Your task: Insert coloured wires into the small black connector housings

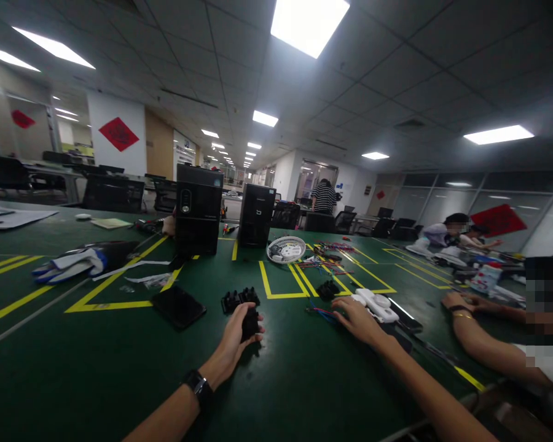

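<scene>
My left hand [233,337], a dark watch on its wrist, is closed around a small black plastic part [249,324]. Just beyond it, more black plastic parts [233,301] lie in a cluster on the green table. To the right, my right hand [357,319] reaches low over the table with its fingers stretched out. Thin red and blue wires [321,314] lie at its fingertips; whether they touch is unclear. Close beyond that hand rests a white device [376,305]. Another black part [328,289] lies ahead of the wires.
Two black computer towers [198,215] stand at the back. A round white basket [286,250] and tangled wires [334,252] lie beyond my hands. A black tablet-like slab [179,307] and gloves [74,264] are left. At right, a co-worker's forearm [477,334] rests near a phone [404,314].
</scene>
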`<state>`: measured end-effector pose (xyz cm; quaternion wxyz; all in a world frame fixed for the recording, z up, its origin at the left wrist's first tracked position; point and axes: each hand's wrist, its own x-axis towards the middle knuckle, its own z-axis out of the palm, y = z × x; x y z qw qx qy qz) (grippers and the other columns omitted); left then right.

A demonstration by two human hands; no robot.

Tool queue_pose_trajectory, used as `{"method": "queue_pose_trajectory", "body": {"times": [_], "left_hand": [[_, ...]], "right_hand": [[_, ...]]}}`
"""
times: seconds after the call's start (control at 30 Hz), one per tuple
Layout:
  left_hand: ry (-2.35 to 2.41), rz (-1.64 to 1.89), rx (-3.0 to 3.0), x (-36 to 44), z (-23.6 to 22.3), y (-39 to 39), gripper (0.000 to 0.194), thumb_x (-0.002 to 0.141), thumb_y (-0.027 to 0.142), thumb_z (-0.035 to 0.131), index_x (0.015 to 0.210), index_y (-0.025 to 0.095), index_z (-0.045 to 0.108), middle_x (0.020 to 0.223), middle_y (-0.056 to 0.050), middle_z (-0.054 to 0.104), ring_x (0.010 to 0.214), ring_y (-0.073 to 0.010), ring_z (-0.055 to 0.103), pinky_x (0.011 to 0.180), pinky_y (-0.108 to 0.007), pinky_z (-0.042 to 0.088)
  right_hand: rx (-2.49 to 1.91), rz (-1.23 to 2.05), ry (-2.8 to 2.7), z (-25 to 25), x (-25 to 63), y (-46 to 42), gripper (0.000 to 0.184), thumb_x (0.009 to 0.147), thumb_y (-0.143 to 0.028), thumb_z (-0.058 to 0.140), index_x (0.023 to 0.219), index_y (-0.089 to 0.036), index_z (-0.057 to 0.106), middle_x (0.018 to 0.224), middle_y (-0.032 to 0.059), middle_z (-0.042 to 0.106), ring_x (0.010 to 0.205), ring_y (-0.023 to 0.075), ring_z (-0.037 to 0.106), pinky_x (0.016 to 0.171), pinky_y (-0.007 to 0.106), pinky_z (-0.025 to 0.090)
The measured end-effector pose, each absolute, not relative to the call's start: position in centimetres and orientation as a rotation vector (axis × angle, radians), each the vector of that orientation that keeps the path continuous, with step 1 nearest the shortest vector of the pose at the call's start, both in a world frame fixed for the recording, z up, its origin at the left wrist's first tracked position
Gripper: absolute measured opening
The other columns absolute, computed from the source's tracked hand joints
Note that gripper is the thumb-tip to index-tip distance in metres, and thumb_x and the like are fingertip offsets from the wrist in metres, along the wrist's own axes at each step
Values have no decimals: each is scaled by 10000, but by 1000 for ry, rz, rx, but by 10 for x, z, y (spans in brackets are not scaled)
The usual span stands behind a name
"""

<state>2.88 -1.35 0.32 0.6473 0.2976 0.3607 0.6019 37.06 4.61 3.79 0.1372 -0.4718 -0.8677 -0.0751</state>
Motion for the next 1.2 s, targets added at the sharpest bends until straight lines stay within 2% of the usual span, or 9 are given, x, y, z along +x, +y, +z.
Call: {"method": "queue_pose_trajectory", "body": {"times": [0.1, 0.23, 0.5, 0.63, 0.8, 0.87, 1.03, 1.2], "left_hand": [[818, 1381, 644, 28, -2, -9, 365, 862, 469, 500, 1111, 202, 480, 817, -62, 666, 657, -202, 668, 621, -344, 530], [804, 1384, 629, 26, -6, -7, 388, 871, 493, 477, 1131, 208, 448, 872, -93, 680, 680, -226, 687, 645, -377, 538], [797, 1393, 581, 27, -4, -7, 375, 880, 487, 470, 1126, 207, 430, 878, -109, 688, 666, -224, 697, 620, -348, 531], [794, 1395, 546, 26, 0, -8, 366, 887, 481, 459, 1119, 199, 439, 917, -138, 701, 690, -238, 702, 612, -354, 532], [860, 1403, 563, 26, 1, -11, 300, 901, 408, 469, 1101, 186, 491, 912, -145, 717, 687, -227, 696, 597, -350, 536], [897, 1421, 574, 26, 0, -10, 255, 918, 355, 444, 1093, 181, 505, 889, -139, 721, 678, -226, 696, 594, -357, 540], [925, 1426, 574, 24, -3, -4, 250, 934, 324, 406, 1092, 173, 528, 869, -138, 722, 696, -237, 702, 601, -371, 550], [935, 1561, 491, 19, -3, 1, 239, 936, 332, 403, 1063, 185, 542, 844, -105, 717, 702, -211, 698, 639, -360, 559]], "right_hand": [[-1403, -285, -2531, 28, 347, 57, 215, 903, -271, 512, 1075, -224, 632, 1100, 65, 639, 1036, 207, 565, 847, 315, 401], [-1525, -439, -2522, 17, 329, 69, 174, 908, -203, 497, 953, -222, 664, 947, 49, 673, 952, 212, 591, 788, 315, 361], [-1422, -504, -2631, 22, 334, 73, 177, 899, -177, 482, 939, -223, 648, 917, 43, 676, 908, 202, 606, 817, 321, 344], [-1415, -594, -2518, 37, 336, 75, 187, 885, -156, 447, 919, -190, 628, 925, 72, 674, 907, 215, 608, 857, 343, 354], [-1455, -538, -2125, 82, 336, 68, 174, 875, -178, 446, 970, -153, 589, 834, 82, 682, 795, 215, 620, 793, 322, 400], [-1475, -569, -2038, 104, 332, 65, 213, 903, -191, 407, 1044, -159, 563, 884, 77, 674, 822, 202, 616, 794, 302, 408], [-1116, -452, -1790, 139, 292, 52, 265, 927, -180, 362, 1098, -169, 564, 1032, 89, 650, 944, 198, 598, 852, 306, 430], [-977, -155, -2130, 99, 217, 37, 287, 944, -179, 382, 1166, -200, 564, 1105, 74, 651, 1003, 188, 608, 880, 295, 435]]}}
